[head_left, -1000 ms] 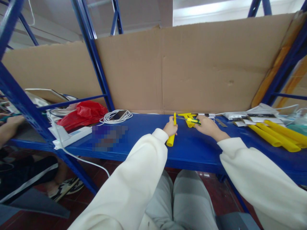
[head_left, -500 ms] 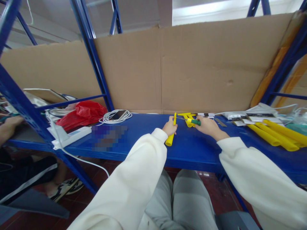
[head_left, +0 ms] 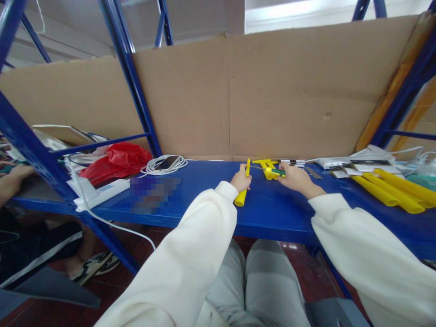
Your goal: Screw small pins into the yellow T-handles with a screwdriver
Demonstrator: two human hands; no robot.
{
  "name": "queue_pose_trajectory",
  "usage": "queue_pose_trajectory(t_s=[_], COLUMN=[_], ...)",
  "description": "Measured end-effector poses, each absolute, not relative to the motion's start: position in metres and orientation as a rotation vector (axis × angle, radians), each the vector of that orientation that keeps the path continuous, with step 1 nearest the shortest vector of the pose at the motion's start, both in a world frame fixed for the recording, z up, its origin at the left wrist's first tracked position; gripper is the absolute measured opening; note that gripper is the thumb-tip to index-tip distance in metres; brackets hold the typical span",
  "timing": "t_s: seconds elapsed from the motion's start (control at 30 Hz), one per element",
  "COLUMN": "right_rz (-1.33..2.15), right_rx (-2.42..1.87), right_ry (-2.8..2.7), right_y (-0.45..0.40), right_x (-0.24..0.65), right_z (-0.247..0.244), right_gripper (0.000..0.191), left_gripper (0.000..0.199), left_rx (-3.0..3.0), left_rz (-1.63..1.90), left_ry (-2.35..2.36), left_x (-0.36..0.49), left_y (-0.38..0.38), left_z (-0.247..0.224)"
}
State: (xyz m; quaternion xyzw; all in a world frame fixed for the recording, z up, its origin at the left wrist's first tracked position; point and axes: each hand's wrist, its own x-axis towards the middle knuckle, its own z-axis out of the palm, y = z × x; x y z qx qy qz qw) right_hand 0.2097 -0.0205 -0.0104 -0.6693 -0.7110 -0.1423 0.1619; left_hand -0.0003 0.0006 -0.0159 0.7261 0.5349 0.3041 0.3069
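Note:
Near the middle of the blue shelf, my left hand (head_left: 241, 178) is closed around a yellow tool part (head_left: 241, 198) with a tube-like lower end and a thin upper end. To its right, my right hand (head_left: 293, 177) grips a screwdriver (head_left: 279, 173) with a green and yellow handle. The screwdriver's thin shaft points left at the yellow part; whether its tip touches is too small to tell. Behind the screwdriver handle, more yellow pieces (head_left: 265, 163) lie on the shelf.
Yellow tubes (head_left: 378, 190) and white packets (head_left: 368, 160) lie at the right. A coiled white cable (head_left: 164, 165), a power strip (head_left: 105, 192) and a red bag (head_left: 117, 162) are at the left. Another person's hand (head_left: 18, 177) is at the far left. Cardboard (head_left: 272, 95) stands behind.
The screwdriver handle has turned slightly in my right hand, showing more yellow. My left hand stays in nearly the same place.

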Motion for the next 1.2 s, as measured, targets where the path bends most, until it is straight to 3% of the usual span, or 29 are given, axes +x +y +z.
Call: queue_pose_trajectory(t_s=[0.23,0.53,0.8,1.2], right_rz=[-0.502,-0.455,-0.448,-0.358], right_rx=[-1.785,-1.86,-1.804,-1.888], right_ry=[-2.053,-2.027,-2.053,-2.071], right_y=[-0.014,-0.0177,-0.0186,-0.0199], right_x=[0.2158,0.2128,0.2115,0.21], right_z=[-0.0156,-0.0129,-0.011,-0.0104], right_gripper=[0.021,0.031,0.02,0.03], left_gripper=[0.044,0.045,0.044,0.045], left_rx=[1.906,1.927,1.931,1.934], left_rz=[0.809,0.791,0.799,0.783], left_ry=[1.428,1.414,1.415,1.427], left_x=[-0.0003,-0.0011,-0.001,-0.0009], left_y=[-0.0012,-0.0039,-0.0031,-0.0038], left_z=[-0.0146,-0.0122,-0.0127,-0.0116])
